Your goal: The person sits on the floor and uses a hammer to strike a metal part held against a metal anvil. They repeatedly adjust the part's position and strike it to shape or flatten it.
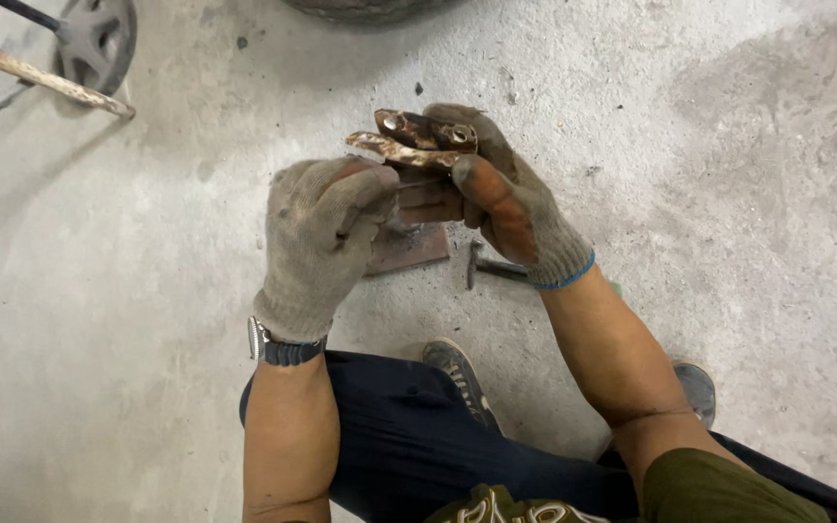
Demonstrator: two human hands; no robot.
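Both my hands wear dirty knit work gloves and meet above a concrete floor. My right hand [506, 199] grips a rusty brown metal part [417, 138] with two round bolt holes, holding it up at its far end. My left hand [326, 237] is curled beside it, fingertips touching the near edge of the same part. A watch sits on my left wrist.
A flat rusty metal plate [417, 247] lies on the floor under my hands, with a small hammer [486, 266] next to it. A wheel [99, 39] and a long pale bar [41, 76] sit at the top left. My knees and shoes are below.
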